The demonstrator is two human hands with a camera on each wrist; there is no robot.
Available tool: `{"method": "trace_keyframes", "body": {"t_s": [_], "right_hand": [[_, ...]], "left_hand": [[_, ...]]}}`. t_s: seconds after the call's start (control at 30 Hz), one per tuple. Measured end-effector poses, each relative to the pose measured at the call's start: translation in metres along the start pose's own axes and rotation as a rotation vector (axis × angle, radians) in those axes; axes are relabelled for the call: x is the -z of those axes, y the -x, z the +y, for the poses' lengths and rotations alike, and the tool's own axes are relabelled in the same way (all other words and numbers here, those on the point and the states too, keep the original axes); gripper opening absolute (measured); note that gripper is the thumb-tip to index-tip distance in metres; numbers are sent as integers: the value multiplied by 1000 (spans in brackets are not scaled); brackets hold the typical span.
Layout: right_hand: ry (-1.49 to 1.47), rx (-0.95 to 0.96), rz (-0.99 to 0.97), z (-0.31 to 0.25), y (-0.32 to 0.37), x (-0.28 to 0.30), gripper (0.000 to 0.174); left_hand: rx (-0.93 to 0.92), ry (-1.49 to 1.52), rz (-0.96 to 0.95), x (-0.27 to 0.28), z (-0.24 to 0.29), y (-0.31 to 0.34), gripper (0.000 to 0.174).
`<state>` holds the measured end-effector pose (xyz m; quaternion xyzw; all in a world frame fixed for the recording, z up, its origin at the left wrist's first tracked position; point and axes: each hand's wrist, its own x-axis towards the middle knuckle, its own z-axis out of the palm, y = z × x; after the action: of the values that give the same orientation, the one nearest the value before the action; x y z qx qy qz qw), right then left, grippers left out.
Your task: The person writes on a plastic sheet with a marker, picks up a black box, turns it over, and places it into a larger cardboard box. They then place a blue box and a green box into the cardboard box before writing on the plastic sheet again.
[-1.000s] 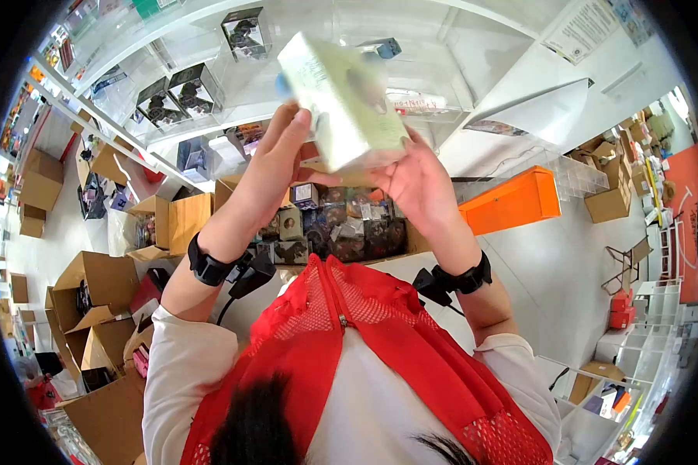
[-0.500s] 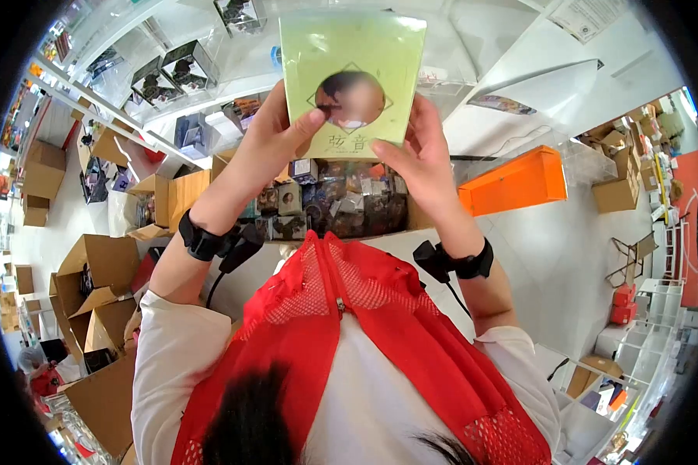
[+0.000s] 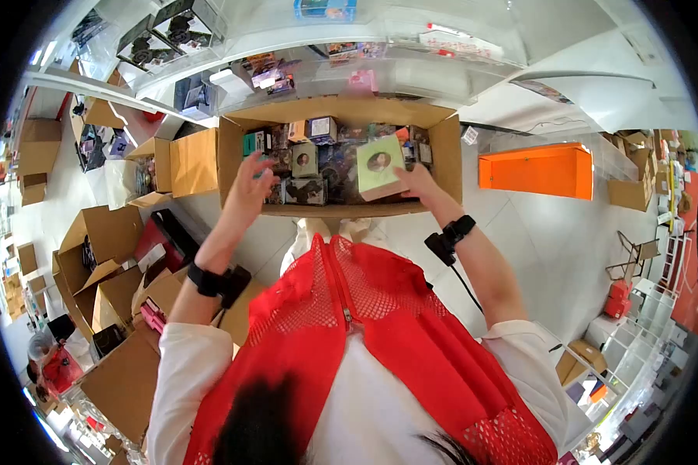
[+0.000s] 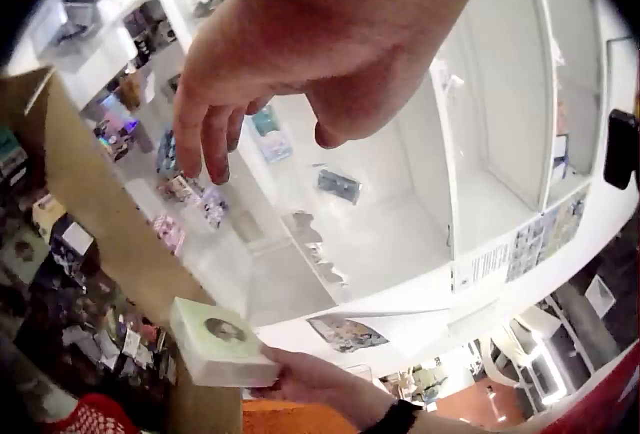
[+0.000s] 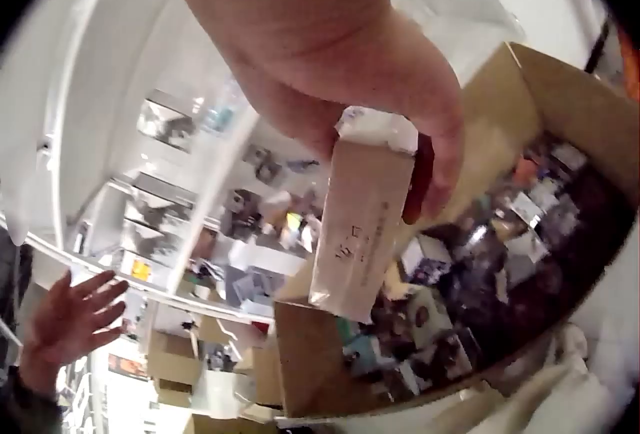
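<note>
My right hand (image 3: 421, 184) grips a pale green box (image 3: 374, 181) by its right edge, over the right part of a large cardboard carton (image 3: 445, 155). A round portrait shows on the box's top face. In the right wrist view the narrow side of the box faces the camera, with thumb and fingers on either side of it. My left hand (image 3: 248, 190) hovers at the carton's left end, holding nothing, its fingers spread. Inside the carton lie several small packages, among them a smaller green box (image 3: 305, 161) with a similar round picture.
A white shelf unit with dark boxes (image 3: 182, 27) stands beyond the carton. An orange tray (image 3: 535, 172) lies to the right. Open cardboard boxes (image 3: 105, 244) crowd the floor on the left, and a folding chair (image 3: 632, 256) stands at far right.
The green box was up in front of the shelf in both hands, turned to show its portrait face. It has come down over the carton in my right hand; my left hand has let go.
</note>
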<state>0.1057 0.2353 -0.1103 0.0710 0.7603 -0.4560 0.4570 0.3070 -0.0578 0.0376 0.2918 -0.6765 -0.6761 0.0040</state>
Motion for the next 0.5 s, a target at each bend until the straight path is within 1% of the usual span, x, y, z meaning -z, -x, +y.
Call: {"method": "trace_keyframes", "body": {"t_s": [0.03, 0.1, 0.13, 0.17, 0.23, 0.33, 0.43, 0.47, 0.5], "right_hand": [[-16, -112, -69, -1, -1, -13, 61], [-133, -284, -78, 25, -44, -44, 55], [-210, -381, -27, 39, -67, -60, 49], [-195, -445, 2, 43, -86, -76, 49], [-140, -477, 125, 48, -119, -113, 51], [-104, -469, 128, 62, -183, -159, 50], [-29, -427, 52, 105, -258, -190, 47], [85, -394, 99, 136, -289, -200, 50], [123, -463, 150, 101, -278, -211, 55]], "left_hand": [[20, 5, -5, 3, -11, -2, 51], [47, 14, -15, 11, -39, -14, 51], [69, -9, -22, 14, -42, -19, 50], [93, -31, -29, 17, -47, -24, 50], [78, 10, -5, 30, -85, -41, 50], [173, -58, 25, 60, -125, -57, 49], [300, -14, 114, 97, -174, -60, 47], [356, 20, 156, 111, -189, -57, 46], [406, 54, 202, 125, -204, -56, 46]]}}
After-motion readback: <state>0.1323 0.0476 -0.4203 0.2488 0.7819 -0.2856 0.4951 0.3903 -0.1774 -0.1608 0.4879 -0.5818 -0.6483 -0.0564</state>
